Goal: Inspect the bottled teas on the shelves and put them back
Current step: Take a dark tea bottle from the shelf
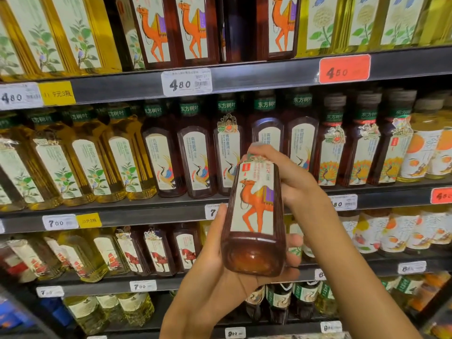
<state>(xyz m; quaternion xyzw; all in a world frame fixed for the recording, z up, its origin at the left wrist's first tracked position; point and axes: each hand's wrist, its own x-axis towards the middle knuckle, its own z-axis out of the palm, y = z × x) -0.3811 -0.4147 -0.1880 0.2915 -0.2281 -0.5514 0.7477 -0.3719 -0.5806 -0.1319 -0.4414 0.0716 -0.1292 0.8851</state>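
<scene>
Shelves behind; camel bottle between left hand, right hand.

Dark shelves, four tiers, price tags along the front edges. Top: yellow tea bottles, then camel-label dark bottles. Second: yellow bottles left, crane-label dark bottles middle, orange-label bottles right. Third: horse-label bottles.

White price tags, a red tag and yellow promo labels line the rails.
</scene>
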